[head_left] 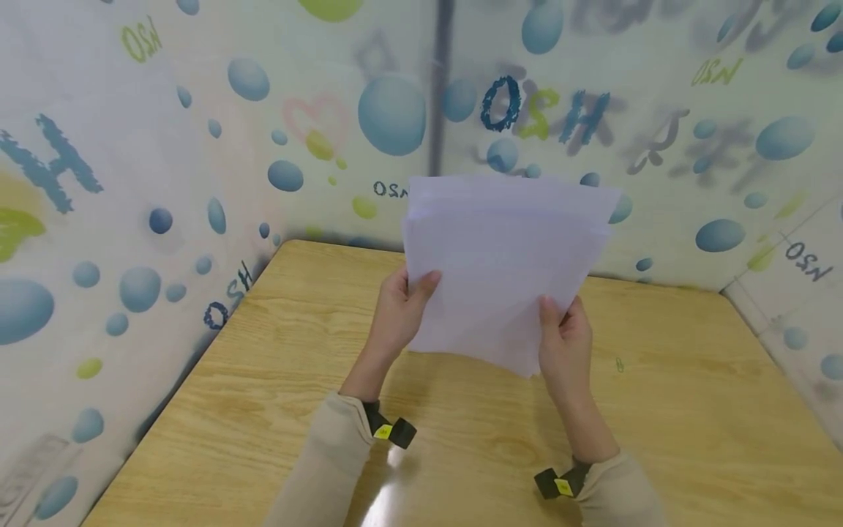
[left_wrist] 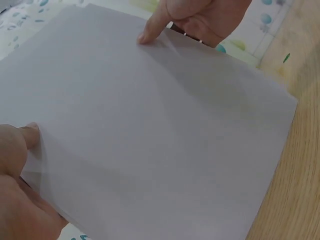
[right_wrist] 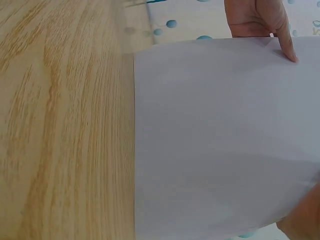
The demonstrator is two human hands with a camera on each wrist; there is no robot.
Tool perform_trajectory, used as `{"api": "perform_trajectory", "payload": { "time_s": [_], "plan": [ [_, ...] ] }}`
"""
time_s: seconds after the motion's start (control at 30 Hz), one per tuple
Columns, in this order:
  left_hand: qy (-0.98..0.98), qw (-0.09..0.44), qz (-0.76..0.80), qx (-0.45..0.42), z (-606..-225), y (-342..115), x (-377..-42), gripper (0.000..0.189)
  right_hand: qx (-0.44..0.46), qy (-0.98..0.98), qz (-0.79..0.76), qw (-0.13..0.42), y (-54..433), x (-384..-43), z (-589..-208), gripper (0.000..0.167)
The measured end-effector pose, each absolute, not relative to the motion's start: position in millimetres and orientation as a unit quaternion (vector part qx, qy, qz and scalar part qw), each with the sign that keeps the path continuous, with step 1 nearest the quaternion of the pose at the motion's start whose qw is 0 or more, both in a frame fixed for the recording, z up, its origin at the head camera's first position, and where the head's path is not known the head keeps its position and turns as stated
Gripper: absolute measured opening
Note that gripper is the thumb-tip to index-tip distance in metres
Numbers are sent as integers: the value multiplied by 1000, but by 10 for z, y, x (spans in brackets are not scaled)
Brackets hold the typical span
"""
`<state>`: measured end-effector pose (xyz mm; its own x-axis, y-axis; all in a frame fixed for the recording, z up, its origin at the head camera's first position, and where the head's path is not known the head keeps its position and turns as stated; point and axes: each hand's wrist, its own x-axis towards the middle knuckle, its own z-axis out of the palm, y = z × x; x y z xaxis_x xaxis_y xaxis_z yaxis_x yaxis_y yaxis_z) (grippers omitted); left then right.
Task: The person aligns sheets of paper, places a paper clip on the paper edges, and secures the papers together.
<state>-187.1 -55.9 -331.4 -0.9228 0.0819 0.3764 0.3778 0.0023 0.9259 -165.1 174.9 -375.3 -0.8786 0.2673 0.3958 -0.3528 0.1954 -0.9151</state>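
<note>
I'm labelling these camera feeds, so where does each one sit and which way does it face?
Head: worn on the head, facing forward and down at the paper above the table; left hand, right hand and sleeves show.
Left wrist: worn there, facing across the paper; left hand at the left edge, right hand at the top.
Right wrist: worn there, facing across the paper; left hand at the top, right hand partly cut off lower right.
Shared: both wrist views show the paper, the table and both hands.
</note>
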Motion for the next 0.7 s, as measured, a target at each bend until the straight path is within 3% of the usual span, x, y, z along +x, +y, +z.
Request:
{"api": "perform_trajectory", "payload": {
  "time_s": [0.7],
  "plan": [
    [-698, 120, -684, -174, -3286, -551, -1844, 26, 39, -732, 632, 251, 1750, -1657, -3779, 36]
  ]
}}
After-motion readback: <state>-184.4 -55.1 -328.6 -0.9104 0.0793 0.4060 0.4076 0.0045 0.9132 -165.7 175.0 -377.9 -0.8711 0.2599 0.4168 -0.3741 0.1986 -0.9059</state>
